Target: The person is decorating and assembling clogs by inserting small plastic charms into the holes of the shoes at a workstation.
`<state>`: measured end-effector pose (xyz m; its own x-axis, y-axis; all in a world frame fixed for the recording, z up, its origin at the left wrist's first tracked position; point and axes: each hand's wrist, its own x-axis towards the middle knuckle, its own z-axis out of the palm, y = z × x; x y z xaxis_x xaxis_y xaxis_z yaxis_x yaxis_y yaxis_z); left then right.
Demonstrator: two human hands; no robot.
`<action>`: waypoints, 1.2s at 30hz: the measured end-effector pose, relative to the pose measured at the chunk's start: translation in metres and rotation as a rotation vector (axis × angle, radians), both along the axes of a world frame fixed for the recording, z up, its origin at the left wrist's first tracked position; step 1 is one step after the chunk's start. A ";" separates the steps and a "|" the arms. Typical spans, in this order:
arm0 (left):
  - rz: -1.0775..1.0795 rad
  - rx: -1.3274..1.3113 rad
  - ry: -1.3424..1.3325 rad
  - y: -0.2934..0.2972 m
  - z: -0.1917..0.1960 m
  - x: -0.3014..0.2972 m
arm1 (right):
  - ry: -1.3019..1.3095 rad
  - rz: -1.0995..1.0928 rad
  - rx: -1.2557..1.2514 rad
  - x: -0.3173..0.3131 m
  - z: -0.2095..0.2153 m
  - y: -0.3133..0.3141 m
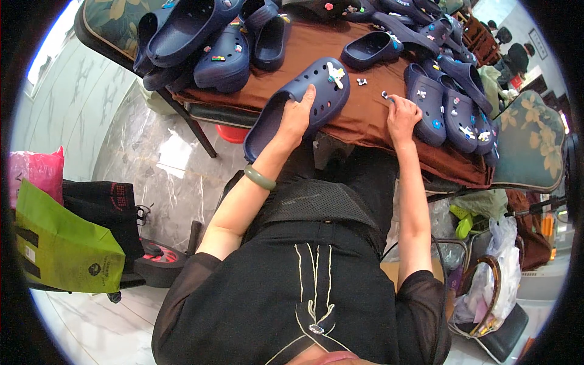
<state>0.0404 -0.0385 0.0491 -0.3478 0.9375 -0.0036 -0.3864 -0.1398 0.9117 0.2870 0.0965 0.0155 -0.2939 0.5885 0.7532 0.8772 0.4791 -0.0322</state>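
Observation:
My left hand (296,115) is closed round the side of a navy clog (325,91), thumb on top near the opening. The clog tilts over the near table edge, its toe pointing away to the right. A white and yellow charm (335,74) sits on its toe, which is dotted with holes. My right hand (403,118) pinches a small dark and white shoe charm (385,95) between thumb and fingertips, just above the brown cloth (365,115). Another small charm (362,81) lies on the cloth between my hands.
Navy clogs with charms (443,115) stand right of my right hand. More clogs (222,58) pile up at the left. A single clog (372,50) lies farther back. Chairs with floral backs (528,143) flank the table. A green bag (67,243) is at the lower left.

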 end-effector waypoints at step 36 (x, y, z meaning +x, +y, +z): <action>0.026 0.099 0.042 0.005 -0.019 0.000 | 0.190 0.510 0.096 -0.112 0.000 -0.109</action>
